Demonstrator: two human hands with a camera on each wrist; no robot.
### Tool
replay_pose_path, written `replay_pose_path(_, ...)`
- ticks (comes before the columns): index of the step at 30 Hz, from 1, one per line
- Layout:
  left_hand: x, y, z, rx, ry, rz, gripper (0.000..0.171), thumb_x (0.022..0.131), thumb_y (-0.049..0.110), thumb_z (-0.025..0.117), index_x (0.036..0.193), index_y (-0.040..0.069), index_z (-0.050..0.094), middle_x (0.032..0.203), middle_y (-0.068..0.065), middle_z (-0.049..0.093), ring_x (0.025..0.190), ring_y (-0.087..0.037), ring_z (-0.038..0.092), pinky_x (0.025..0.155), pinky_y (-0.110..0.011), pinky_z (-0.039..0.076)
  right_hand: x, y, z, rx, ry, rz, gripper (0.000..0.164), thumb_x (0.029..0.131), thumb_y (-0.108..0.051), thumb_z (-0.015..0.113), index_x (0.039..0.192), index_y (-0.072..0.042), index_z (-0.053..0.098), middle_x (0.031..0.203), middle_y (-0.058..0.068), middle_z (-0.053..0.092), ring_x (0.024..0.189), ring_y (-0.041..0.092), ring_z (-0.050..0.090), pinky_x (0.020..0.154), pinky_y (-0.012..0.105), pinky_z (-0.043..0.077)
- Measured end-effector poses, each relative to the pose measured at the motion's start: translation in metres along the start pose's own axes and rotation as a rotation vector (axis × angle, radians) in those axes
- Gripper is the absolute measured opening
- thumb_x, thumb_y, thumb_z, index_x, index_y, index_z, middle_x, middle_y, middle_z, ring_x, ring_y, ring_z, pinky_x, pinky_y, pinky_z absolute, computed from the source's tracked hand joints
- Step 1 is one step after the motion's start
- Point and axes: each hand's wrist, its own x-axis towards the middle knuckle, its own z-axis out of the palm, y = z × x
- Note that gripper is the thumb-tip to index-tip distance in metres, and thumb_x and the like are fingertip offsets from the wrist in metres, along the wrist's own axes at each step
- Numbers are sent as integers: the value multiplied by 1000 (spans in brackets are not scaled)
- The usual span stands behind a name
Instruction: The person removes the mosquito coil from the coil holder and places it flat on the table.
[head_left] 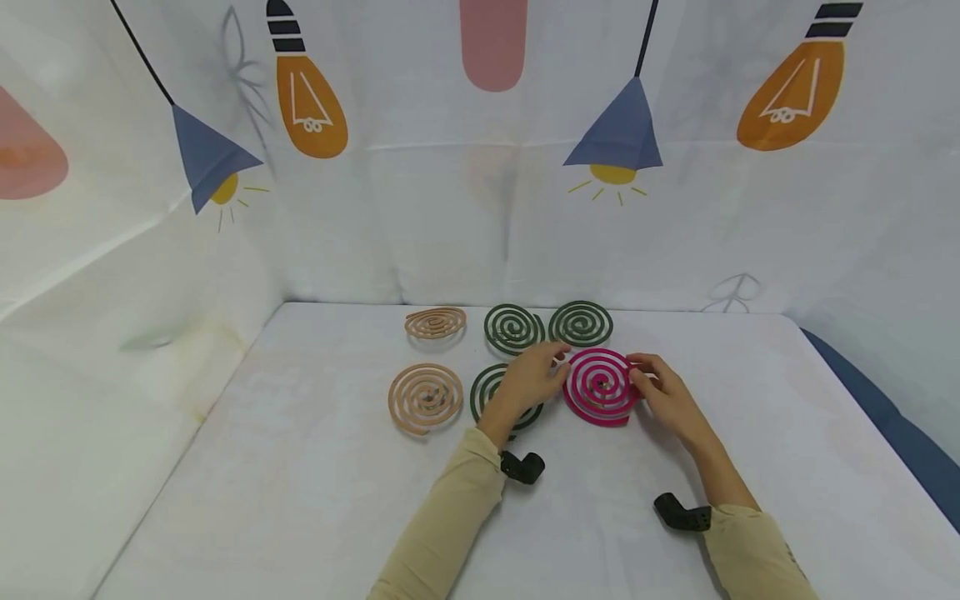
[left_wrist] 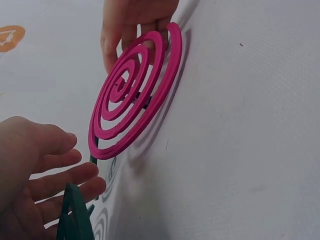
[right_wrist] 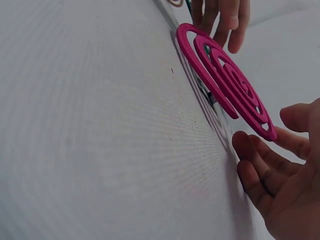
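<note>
Your pink coil (head_left: 600, 383) sits raised above the bench (head_left: 300, 467), between your hands. Your left hand (head_left: 531, 373) is open, fingers loosely bent just beside the coil's left edge; your right hand (head_left: 663, 396) is open too, thumb apart from the right edge, though you cannot tell whether a finger touches it. Three green coils (head_left: 581, 323) and two tan coils (head_left: 425, 398) sit behind and to the left
</note>
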Motion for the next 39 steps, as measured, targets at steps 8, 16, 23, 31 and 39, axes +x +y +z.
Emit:
replay_pose_path(8, 1, 0, 8, 65, 36, 15, 33, 95, 27, 54, 127, 18, 59, 114, 2, 67, 97, -9, 64, 69, -21, 51, -2, 0, -1, 23, -2, -5, 48, 101, -33, 40, 140, -4, 37, 122, 23, 53, 99, 17, 58, 77, 14, 49)
replay_pose_path(16, 1, -1, 12, 92, 76, 38, 29, 93, 24, 57, 121, 19, 63, 112, 4, 68, 92, -7, 65, 63, -17, 49, -2, 1, 0, 47, 16, -26, 45, 101, -31, 43, 137, -4, 40, 115, 22, 55, 90, 8, 59, 74, 18, 51)
replay_pose_path(23, 2, 0, 12, 72, 65, 44, 28, 93, 21, 58, 120, 17, 63, 111, 2, 67, 92, -8, 65, 69, -18, 51, -3, 0, 0, 57, 50, -51, 39, 100, -25, 46, 133, -4, 45, 112, 21, 55, 83, 9, 60, 69, 20, 51)
replay_pose_path(31, 1, 0, 9, -15, 49, 51, 30, 92, 13, 60, 122, 11, 62, 113, -3, 66, 93, -12, 65, 72, -19, 51, -5, 3, -2, 44, 86, -63, 32, 99, -22, 50, 125, -3, 51, 107, 19, 56, 76, 11, 59, 61, 20, 48)
replay_pose_path(39, 3, 0, 8, -29, 44, 53, 31, 90, 11, 62, 121, 11, 63, 111, -5, 65, 92, -12, 65, 72, -17, 50, -1, 7, -1, 3, 79, -42, 31, 98, -23, 50, 125, -6, 51, 111, 18, 57, 82, 13, 61, 65, 20, 50)
